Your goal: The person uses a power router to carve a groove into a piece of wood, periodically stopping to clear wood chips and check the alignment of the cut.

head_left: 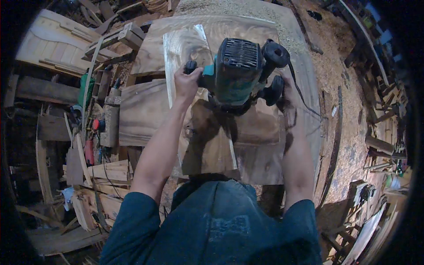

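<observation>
Gripping the left knob of the router (240, 70) with my left hand (187, 84), I have my fingers clenched round the black handle, thumb side toward the teal body. That grip should be firm but not stiff, I judge, so the base sits flat on the board (207, 145) rather than rocking onto one edge. The machine stands upright on the pale, smooth slab, toward its far end, with the wider worktop (150, 110) of stacked planks beneath (scrap timber is heaped off to the left). On the far side my right hand (288, 95) is wrapped on the other knob, fingers closed about it, though shadow hides most of them. The black cord (304, 99) runs off the motor past that wrist; keeping it behind the tool and clear of the cut seems wise. Even downward pressure from both arms, and a steady feed, would likely give the cleanest surface. Sawdust (335, 84) lies thick to the right.
</observation>
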`<control>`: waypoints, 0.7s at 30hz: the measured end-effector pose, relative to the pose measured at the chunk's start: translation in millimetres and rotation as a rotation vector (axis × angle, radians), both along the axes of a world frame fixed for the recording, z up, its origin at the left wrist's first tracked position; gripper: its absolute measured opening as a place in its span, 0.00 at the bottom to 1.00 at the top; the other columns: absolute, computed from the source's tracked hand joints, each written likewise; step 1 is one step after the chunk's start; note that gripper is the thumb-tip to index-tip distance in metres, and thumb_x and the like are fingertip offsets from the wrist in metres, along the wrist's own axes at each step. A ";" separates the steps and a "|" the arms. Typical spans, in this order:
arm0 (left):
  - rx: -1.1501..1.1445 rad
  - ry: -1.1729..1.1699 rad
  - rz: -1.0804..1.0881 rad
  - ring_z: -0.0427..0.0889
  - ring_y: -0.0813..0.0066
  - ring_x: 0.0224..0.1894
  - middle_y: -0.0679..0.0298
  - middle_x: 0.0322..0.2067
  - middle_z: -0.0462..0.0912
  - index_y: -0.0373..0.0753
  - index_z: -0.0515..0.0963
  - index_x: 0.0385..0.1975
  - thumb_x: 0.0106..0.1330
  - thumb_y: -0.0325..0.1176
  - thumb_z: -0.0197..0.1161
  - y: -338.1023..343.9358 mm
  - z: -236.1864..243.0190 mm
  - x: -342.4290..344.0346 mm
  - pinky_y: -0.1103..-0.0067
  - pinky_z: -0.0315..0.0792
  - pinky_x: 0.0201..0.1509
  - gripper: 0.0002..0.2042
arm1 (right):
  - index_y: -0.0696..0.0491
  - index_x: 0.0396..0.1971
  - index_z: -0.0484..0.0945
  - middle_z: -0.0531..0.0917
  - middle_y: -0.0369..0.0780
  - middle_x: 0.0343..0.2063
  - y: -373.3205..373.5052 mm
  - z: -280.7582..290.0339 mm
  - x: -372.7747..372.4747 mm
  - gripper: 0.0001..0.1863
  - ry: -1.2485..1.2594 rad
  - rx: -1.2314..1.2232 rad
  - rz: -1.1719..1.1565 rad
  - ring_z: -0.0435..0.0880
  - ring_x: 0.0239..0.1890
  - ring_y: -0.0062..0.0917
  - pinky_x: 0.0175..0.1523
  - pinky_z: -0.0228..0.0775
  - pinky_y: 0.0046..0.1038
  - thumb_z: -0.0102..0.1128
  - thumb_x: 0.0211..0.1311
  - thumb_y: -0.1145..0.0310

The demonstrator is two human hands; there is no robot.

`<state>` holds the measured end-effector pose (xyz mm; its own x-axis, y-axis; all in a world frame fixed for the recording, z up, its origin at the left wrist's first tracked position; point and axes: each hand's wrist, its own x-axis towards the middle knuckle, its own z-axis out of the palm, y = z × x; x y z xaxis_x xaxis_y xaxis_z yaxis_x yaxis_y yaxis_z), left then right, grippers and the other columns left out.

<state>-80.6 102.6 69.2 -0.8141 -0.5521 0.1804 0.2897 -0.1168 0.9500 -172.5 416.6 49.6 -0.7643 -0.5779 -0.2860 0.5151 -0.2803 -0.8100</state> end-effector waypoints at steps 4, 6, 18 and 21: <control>-0.005 -0.084 -0.030 0.74 0.85 0.26 0.71 0.25 0.77 0.34 0.77 0.30 0.59 0.24 0.66 -0.9 8.3 7.7 0.83 0.70 0.29 0.04 | 0.55 0.50 0.76 0.84 0.43 0.37 -9.3 50.9 22.7 0.36 0.347 0.533 -0.411 0.83 0.36 0.30 0.43 0.73 0.30 0.48 0.63 0.34; 0.014 -0.095 -0.029 0.74 0.85 0.26 0.71 0.25 0.78 0.34 0.77 0.30 0.59 0.24 0.67 -3.3 7.9 7.8 0.83 0.70 0.29 0.05 | 0.56 0.48 0.77 0.85 0.43 0.33 -4.8 76.9 48.6 0.30 0.612 0.741 -0.385 0.82 0.32 0.27 0.41 0.73 0.28 0.54 0.64 0.42; -0.011 -0.107 -0.055 0.75 0.84 0.27 0.69 0.26 0.79 0.34 0.77 0.31 0.58 0.26 0.66 -3.1 9.8 5.9 0.82 0.72 0.30 0.05 | 0.54 0.40 0.79 0.81 0.48 0.25 -57.8 257.5 46.6 0.24 1.628 1.332 0.083 0.82 0.34 0.41 0.39 0.71 0.38 0.62 0.60 0.47; -0.063 -0.121 -0.035 0.73 0.85 0.26 0.70 0.25 0.77 0.35 0.77 0.29 0.59 0.27 0.65 -6.2 7.5 7.9 0.83 0.70 0.29 0.04 | 0.55 0.41 0.79 0.83 0.49 0.31 -63.3 264.0 41.9 0.22 1.622 1.437 0.222 0.80 0.41 0.44 0.45 0.70 0.43 0.62 0.61 0.50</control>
